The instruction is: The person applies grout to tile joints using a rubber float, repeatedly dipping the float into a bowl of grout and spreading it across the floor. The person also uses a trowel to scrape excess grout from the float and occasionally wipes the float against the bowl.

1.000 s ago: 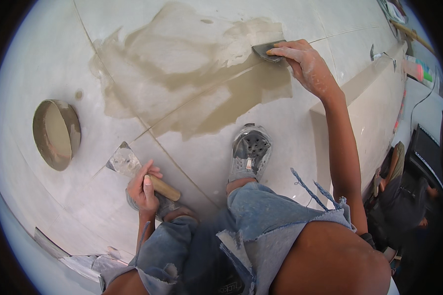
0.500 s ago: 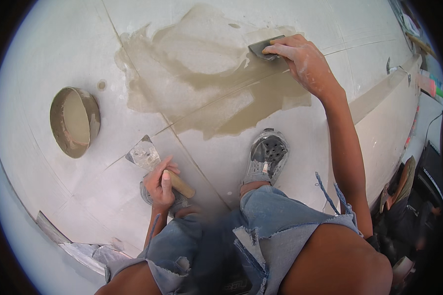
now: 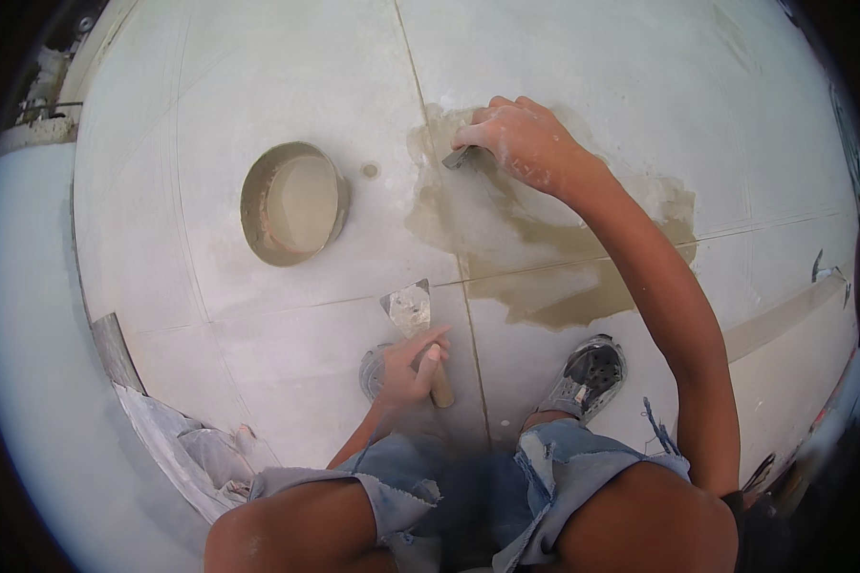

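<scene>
Under the curled fingers of the right hand (image 3: 523, 143), most of a dark spreader (image 3: 457, 158) is hidden; just one end juts out, so how its working edge meets the floor (image 3: 306, 105) cannot be told. That hand is clamped on the spreader, while its forearm covers part of the grey-brown grout smear (image 3: 573, 296). Well apart from it, nearer the knees, the left hand (image 3: 413, 371) is folded around the handle of a putty knife (image 3: 410, 307), concealing the upper handle. Behind this hand the left clog (image 3: 371, 371) is partly covered; the right clog (image 3: 597, 368) shows better. Dark blur swallows the middle of the torn jeans (image 3: 602, 456), and a hook-ended item (image 3: 818, 267) by the right rim is too small to identify.

Pale floor stretches between the spreader and the round tub (image 3: 254, 222) to its left, and on beyond both toward the top. A raised ledge (image 3: 784, 368) bounds the right side; crumpled plastic sheeting (image 3: 177, 444) lies along the lower left edge.

The spreader sits on the smear's left part, beside a long tile joint (image 3: 478, 377). The knife's triangular blade is blotched with whitish residue, dark at its corners; its handle end looks tan. Smooth grout (image 3: 301, 202) lies inside the tub.
</scene>
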Motion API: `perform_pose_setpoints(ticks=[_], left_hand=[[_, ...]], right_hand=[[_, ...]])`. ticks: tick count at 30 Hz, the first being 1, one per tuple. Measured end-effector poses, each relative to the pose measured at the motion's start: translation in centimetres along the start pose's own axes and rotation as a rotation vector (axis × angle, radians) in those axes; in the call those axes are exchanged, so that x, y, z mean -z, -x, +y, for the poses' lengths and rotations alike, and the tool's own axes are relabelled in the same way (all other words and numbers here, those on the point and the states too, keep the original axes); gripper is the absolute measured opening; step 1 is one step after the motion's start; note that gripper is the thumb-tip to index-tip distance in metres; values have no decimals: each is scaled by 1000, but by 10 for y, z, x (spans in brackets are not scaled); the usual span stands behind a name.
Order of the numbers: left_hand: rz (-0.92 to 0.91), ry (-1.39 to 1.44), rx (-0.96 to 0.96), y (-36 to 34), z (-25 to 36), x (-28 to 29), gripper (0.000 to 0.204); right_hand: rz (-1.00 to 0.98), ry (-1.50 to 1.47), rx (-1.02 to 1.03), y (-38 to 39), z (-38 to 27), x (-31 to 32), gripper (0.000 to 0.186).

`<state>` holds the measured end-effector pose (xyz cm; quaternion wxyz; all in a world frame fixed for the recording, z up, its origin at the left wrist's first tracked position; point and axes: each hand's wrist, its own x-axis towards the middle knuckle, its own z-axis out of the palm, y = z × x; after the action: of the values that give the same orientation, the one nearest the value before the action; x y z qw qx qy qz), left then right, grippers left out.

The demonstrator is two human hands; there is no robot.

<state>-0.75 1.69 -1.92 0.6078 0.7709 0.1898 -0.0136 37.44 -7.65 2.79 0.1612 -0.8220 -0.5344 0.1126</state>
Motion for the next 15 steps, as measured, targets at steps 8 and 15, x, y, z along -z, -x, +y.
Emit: perform_pose_setpoints(ticks=[8, 15], left_hand=[[-15, 39, -18, -3, 5, -3, 40], [-61, 101, -53, -6, 0, -2, 41]], right_hand=[[-380, 246, 8, 45, 1, 13, 31], [-269, 243, -108, 222, 23, 32, 28]])
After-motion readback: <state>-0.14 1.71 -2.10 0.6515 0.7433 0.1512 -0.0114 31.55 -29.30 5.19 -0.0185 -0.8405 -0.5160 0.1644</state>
